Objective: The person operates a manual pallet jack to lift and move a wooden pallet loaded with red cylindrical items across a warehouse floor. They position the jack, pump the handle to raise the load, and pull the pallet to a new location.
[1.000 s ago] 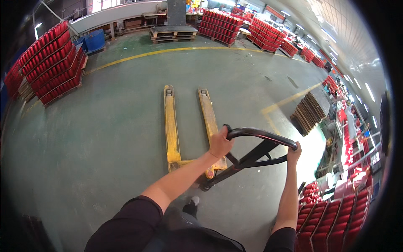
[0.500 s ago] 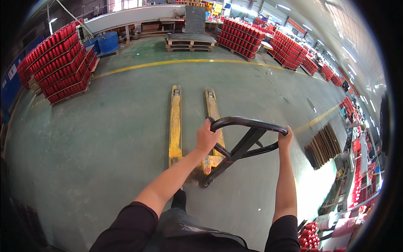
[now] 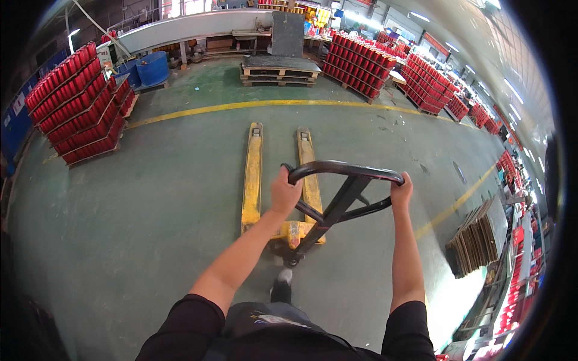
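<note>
A yellow pallet jack (image 3: 293, 233) stands on the green-grey floor (image 3: 150, 198) of a busy workshop, directly in front of a person in dark short sleeves, its two forks (image 3: 253, 180) pointing away toward the far side of the hall. Its black loop handle (image 3: 349, 168) leans back toward the person, with both hands closed around it: the left hand (image 3: 285, 191) wraps the loop's left corner, above the forks, and the right hand (image 3: 402, 191) grips the right corner, the forearm below it nearly straight. A pale-toed shoe (image 3: 285, 275) shows just behind the foot of the handle.

Beyond the fork tips, a yellow line (image 3: 241, 106) crosses the floor. Past it sit low wooden pallets (image 3: 280, 75), stacked and topped with a dark sheet, a grey panel (image 3: 288, 34) upright behind them. To their right, a tiered stack of red cylinders (image 3: 360, 63) rises on a pallet, with similar stacks receding down the hall. At left stands another tall block of red cylinders (image 3: 78, 102), layered between thin boards, near blue tubs (image 3: 153, 68). At right, brown flat sheets (image 3: 478, 237) stand packed on edge, near a second yellow stripe (image 3: 460, 201).
</note>
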Demonstrator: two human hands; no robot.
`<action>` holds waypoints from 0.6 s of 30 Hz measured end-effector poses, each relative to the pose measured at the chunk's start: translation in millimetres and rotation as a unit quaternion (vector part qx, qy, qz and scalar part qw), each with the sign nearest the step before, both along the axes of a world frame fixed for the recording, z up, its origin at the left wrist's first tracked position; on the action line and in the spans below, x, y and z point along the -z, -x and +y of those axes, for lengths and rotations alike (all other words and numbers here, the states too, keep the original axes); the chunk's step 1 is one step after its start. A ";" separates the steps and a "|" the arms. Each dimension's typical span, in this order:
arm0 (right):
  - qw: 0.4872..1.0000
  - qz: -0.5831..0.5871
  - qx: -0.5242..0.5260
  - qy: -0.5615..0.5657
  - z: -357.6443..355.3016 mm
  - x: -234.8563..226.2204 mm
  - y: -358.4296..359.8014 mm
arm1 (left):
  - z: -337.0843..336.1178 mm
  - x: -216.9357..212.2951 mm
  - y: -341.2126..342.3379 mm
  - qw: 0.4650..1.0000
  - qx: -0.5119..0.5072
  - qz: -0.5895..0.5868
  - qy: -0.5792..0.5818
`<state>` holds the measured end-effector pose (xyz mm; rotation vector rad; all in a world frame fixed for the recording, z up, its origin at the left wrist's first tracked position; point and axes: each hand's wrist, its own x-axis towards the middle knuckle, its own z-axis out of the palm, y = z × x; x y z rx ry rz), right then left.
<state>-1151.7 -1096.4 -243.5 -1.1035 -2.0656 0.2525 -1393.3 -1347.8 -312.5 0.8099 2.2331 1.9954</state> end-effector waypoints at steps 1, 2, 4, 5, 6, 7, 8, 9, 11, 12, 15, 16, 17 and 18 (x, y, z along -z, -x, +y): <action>1.000 0.005 -0.011 0.007 -0.1 -1.0 14.9 | -0.6 0.6 9.1 1.000 -0.008 -0.003 -0.002; 1.000 0.015 -0.011 0.010 -0.4 -2.6 27.6 | -1.2 1.0 17.6 1.000 -0.002 0.005 -0.014; 0.999 0.020 -0.037 -0.023 -6.6 6.8 57.3 | -10.8 3.0 35.5 0.999 -0.045 0.006 -0.006; 0.995 0.036 -0.073 -0.050 -21.7 13.8 78.0 | -28.5 4.1 47.1 0.996 -0.094 -0.005 -0.001; 0.998 0.003 -0.056 0.031 -19.9 18.1 87.9 | -30.3 6.5 56.0 0.993 -0.101 -0.047 0.036; 0.998 0.015 -0.060 0.034 -20.7 21.0 97.0 | -36.2 8.0 63.4 0.997 -0.078 -0.009 0.020; 0.996 0.018 -0.070 0.046 -19.6 25.9 106.3 | -37.4 10.7 70.1 0.996 -0.082 -0.002 0.024; 0.996 0.013 -0.065 0.066 -16.6 28.2 113.2 | -38.0 12.9 74.3 0.996 -0.080 -0.017 0.033; 0.996 0.016 -0.081 0.031 -5.5 33.9 121.5 | -31.2 17.9 79.6 0.994 -0.102 0.001 0.027; 0.996 0.014 -0.083 0.029 1.2 36.6 123.3 | -26.1 20.1 80.3 0.995 -0.087 -0.016 0.036; 0.994 0.040 -0.100 0.019 23.0 40.8 127.7 | -10.1 19.6 83.3 0.995 -0.092 -0.028 0.033; 0.994 0.034 -0.098 0.015 30.8 41.8 130.9 | -4.4 18.3 85.8 0.996 -0.083 -0.039 0.023; 0.995 0.028 -0.100 0.004 36.9 43.5 133.2 | -0.2 16.8 89.2 0.996 -0.073 -0.043 0.020; 0.991 0.051 -0.125 -0.010 44.2 44.8 137.7 | 4.0 15.8 91.7 0.996 -0.073 -0.050 0.012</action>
